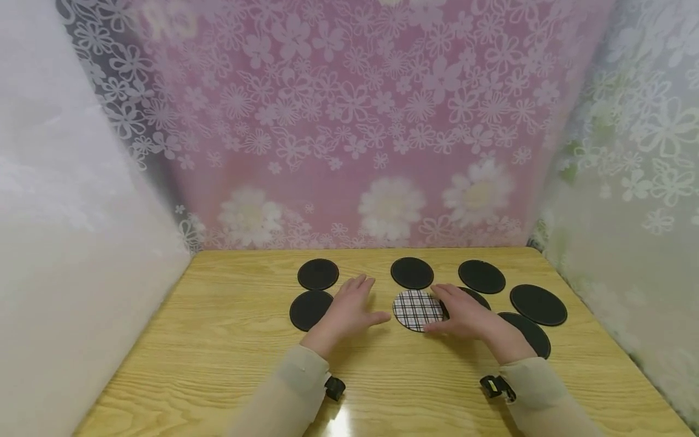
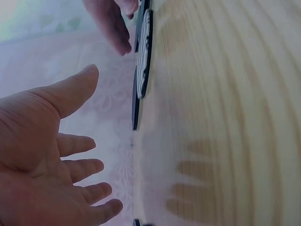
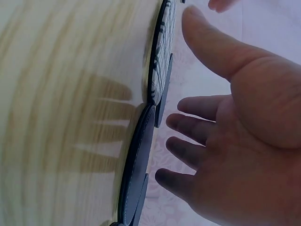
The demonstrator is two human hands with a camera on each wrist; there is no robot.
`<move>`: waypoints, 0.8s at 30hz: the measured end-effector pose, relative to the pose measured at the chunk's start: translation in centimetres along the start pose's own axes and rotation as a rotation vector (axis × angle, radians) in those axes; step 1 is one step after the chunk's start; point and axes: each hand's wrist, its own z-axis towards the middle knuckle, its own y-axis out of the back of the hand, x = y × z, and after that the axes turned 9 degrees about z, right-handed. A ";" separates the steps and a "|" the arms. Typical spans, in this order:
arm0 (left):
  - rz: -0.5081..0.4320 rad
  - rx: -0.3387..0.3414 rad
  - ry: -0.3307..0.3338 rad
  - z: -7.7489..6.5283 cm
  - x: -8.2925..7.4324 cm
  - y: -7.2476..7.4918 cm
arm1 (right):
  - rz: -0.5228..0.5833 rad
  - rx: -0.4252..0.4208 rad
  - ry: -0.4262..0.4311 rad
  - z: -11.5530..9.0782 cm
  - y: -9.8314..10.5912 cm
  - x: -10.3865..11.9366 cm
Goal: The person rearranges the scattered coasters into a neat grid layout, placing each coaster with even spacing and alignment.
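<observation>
A round coaster with a black-and-white plaid face (image 1: 417, 311) lies flat on the wooden table between the two hands. My left hand (image 1: 346, 309) hovers left of it, fingers spread and relaxed, holding nothing. Beneath and beside its wrist lies a black round coaster (image 1: 310, 310). My right hand (image 1: 463, 311) is over the plaid coaster's right edge and partly hides another black coaster (image 1: 476, 297). In the right wrist view, the fingers (image 3: 188, 153) are loosely extended above the tabletop, apart from the coasters. The left wrist view shows the left palm (image 2: 28, 136) with nothing in it.
More black coasters lie around: one at back left (image 1: 318, 274), one behind the plaid one (image 1: 412, 273), and several at right, including one (image 1: 538, 304) near the table's right side. Floral-patterned sheets (image 1: 349, 121) enclose the table (image 1: 218, 364) at the back and sides.
</observation>
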 end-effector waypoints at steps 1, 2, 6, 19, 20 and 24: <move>0.009 0.015 -0.003 0.0 -0.4 -0.2 | 0.002 0.004 0.000 -0.1 0.0 0.0; 0.013 0.026 -0.007 0.1 -0.8 -0.4 | 0.007 0.005 0.001 -0.2 0.0 -0.1; 0.039 0.039 -0.029 0.5 -2.1 -1.4 | 0.005 -0.004 0.041 -0.2 -0.3 -0.9; 0.130 0.013 -0.028 1.8 -3.9 -4.1 | -0.012 -0.031 0.122 0.9 -1.7 -4.1; 0.138 0.011 -0.028 1.8 -3.9 -4.1 | -0.017 -0.042 0.129 1.1 -1.8 -4.5; 0.165 0.010 -0.025 1.9 -4.0 -4.0 | -0.014 -0.038 0.125 1.9 -2.1 -5.7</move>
